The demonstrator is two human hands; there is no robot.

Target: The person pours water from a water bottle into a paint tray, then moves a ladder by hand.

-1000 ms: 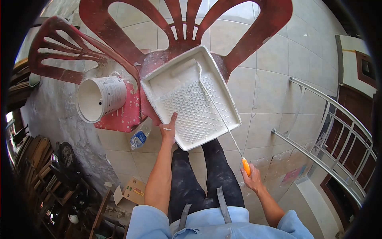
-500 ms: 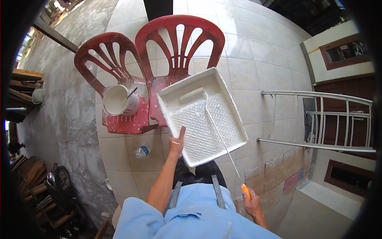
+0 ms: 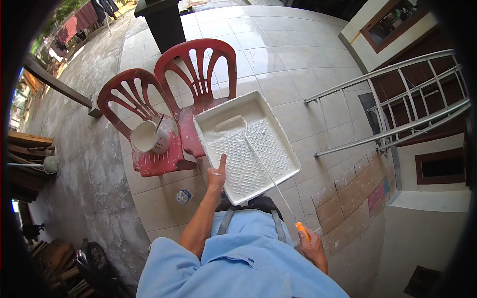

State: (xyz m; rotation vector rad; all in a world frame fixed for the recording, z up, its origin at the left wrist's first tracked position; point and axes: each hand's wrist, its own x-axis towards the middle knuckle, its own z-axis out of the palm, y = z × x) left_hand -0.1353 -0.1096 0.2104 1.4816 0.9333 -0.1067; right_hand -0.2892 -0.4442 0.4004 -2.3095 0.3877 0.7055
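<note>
My left hand [image 3: 216, 178] grips the left edge of a white paint tray [image 3: 285, 144], its thumb on the ridged floor and its other fingers hidden underneath. In my right hand [image 3: 313, 245] is the orange handle [image 3: 301, 231] of a paint roller. The roller's long thin rod crosses the tray, and its paint-covered head [image 3: 229, 124] lies in the paint at the tray's far end. The tray is held over the front of a red chair [image 3: 197, 111]. On a second red chair [image 3: 169, 165] to the left stands a white paint bucket [image 3: 145, 137] with a stick in it.
A metal ladder [image 3: 370, 77] lies or leans at the right. Paint-spotted cardboard [image 3: 343, 202] covers floor near the wall. A plastic bottle [image 3: 183, 196] is on the tiles below the chairs. Stacked wood [image 3: 30, 141] and a motorbike [image 3: 97, 263] are at the left.
The view has turned and tilted, so the chairs, ladder and wall sit differently in the frame. Both hands keep their holds, and the roller head remains at the tray's far end.
</note>
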